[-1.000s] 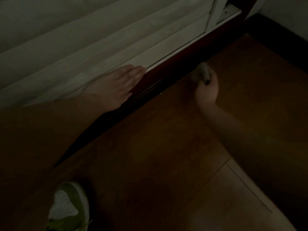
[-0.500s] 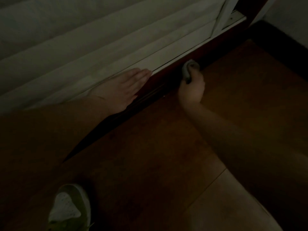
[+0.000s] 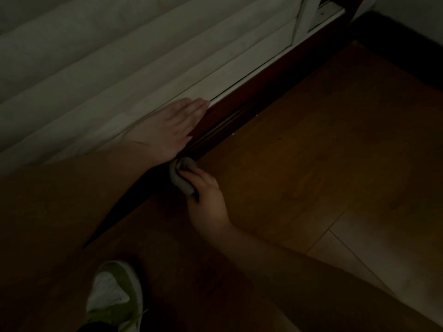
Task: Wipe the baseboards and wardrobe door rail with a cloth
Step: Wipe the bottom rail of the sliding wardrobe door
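The room is dim. My right hand (image 3: 207,200) grips a small grey cloth (image 3: 181,174) and holds it against the dark red-brown door rail (image 3: 242,109) at the foot of the white wardrobe door (image 3: 148,75). The cloth sits just below my left wrist. My left hand (image 3: 171,129) lies flat with straight fingers on the door's bottom edge, fingertips pointing right along the rail. The left stretch of the rail is hidden under my left forearm.
Wooden floor (image 3: 311,168) spreads to the right of the rail. A dark baseboard (image 3: 402,44) runs along the wall at the upper right. My white and green shoe (image 3: 115,293) stands on the floor at the bottom. Pale floor tiles (image 3: 383,255) begin at the lower right.
My right hand has slid the cloth leftward along the rail, from well right of my left hand to just under its wrist. My left hand stays flat on the door.
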Motion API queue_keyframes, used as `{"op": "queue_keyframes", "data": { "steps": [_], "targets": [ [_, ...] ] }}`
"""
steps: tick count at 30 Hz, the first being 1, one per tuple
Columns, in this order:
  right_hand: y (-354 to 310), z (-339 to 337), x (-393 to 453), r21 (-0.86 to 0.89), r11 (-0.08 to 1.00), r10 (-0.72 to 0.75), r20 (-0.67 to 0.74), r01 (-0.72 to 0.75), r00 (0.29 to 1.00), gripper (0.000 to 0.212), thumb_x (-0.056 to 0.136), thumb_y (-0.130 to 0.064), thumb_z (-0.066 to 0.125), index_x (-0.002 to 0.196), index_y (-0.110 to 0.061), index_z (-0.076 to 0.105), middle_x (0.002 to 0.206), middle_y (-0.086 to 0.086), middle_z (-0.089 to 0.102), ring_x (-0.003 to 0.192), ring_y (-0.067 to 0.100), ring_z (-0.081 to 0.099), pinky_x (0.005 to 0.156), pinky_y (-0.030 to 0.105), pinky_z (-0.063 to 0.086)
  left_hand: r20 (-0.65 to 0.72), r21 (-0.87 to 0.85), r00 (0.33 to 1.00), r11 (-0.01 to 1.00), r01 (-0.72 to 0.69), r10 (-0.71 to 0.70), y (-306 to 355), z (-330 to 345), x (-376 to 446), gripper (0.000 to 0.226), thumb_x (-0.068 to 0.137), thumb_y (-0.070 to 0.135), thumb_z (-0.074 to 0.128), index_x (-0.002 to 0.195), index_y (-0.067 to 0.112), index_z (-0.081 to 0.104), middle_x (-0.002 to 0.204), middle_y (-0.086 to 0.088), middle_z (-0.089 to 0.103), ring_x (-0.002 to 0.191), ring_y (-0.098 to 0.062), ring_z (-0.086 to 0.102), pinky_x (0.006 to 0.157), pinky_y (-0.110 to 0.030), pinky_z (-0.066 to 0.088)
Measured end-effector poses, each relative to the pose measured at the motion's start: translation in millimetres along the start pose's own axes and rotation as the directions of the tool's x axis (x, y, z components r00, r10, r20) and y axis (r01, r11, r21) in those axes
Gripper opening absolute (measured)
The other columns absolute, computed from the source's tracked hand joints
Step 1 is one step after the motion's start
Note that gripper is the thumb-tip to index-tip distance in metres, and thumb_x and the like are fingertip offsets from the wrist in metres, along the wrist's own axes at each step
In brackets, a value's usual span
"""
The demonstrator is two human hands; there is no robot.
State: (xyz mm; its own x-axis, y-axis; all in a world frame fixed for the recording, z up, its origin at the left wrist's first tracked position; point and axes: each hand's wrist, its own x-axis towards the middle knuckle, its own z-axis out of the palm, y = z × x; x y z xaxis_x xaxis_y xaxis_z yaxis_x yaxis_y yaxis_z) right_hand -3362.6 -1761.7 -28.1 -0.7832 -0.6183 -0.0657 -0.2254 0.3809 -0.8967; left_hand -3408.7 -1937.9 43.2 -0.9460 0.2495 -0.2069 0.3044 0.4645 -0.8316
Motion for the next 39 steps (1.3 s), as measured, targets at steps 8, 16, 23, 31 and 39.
{"op": "queue_keyframes", "data": {
  "steps": [8,16,23,31,39],
  "targets": [
    [35,-108,1,0.079,0.981,0.190,-0.213,-0.177,0.958,0.056,0.094,-0.001,0.055,0.144,-0.025,0.047,0.152,-0.004,0.040,0.139,0.012,0.037,0.118,0.033,0.029,0.098,-0.086,0.995,0.996,-0.018,0.026,-3,-6,-4,0.068,0.100,0.036,-0.010,0.145,-0.014,-0.023,0.154,-0.030,-0.030,0.148,-0.038,-0.022,0.115,-0.047,-0.024],
    [79,-201,-13,0.251,0.859,0.492,-0.165,-0.446,0.855,0.044,0.100,-0.014,0.053,0.139,-0.035,0.051,0.127,0.001,0.060,0.064,0.006,0.063,0.045,0.018,0.046,0.276,-0.156,0.948,0.981,-0.118,0.158,-25,-34,3,0.084,0.102,0.055,0.001,0.139,-0.015,-0.027,0.156,-0.029,-0.026,0.150,-0.036,-0.018,0.123,-0.045,-0.008],
    [81,-268,-20,0.100,0.894,0.447,-0.098,-0.438,0.889,0.043,0.100,-0.008,0.053,0.132,-0.037,0.054,0.114,-0.012,0.060,0.099,0.026,0.065,0.084,0.047,0.058,0.240,-0.284,0.922,0.930,-0.233,0.305,-47,-66,45,0.084,0.099,0.063,0.005,0.156,0.001,0.010,0.165,-0.017,0.011,0.152,-0.027,0.012,0.121,-0.042,0.012],
    [79,-282,-18,0.107,0.834,0.550,-0.083,-0.541,0.831,0.046,0.103,-0.019,0.051,0.139,-0.046,0.045,0.117,-0.011,0.052,0.051,0.000,0.055,0.047,0.017,0.045,0.098,0.013,0.961,0.965,-0.260,0.258,-65,-69,163,0.067,0.106,0.044,0.007,0.154,-0.002,-0.004,0.165,-0.019,-0.002,0.153,-0.031,-0.001,0.121,-0.049,-0.006],
    [37,-246,9,0.319,0.798,0.588,-0.227,-0.511,0.776,0.040,0.103,-0.026,0.050,0.140,-0.041,0.044,0.133,-0.006,0.053,0.115,0.039,0.058,0.094,0.056,0.052,0.162,0.102,0.948,0.951,-0.292,0.274,-64,-57,184,0.079,0.102,0.055,-0.003,0.151,-0.005,-0.011,0.164,-0.021,-0.009,0.153,-0.031,-0.005,0.123,-0.045,-0.005]
  ]
}}
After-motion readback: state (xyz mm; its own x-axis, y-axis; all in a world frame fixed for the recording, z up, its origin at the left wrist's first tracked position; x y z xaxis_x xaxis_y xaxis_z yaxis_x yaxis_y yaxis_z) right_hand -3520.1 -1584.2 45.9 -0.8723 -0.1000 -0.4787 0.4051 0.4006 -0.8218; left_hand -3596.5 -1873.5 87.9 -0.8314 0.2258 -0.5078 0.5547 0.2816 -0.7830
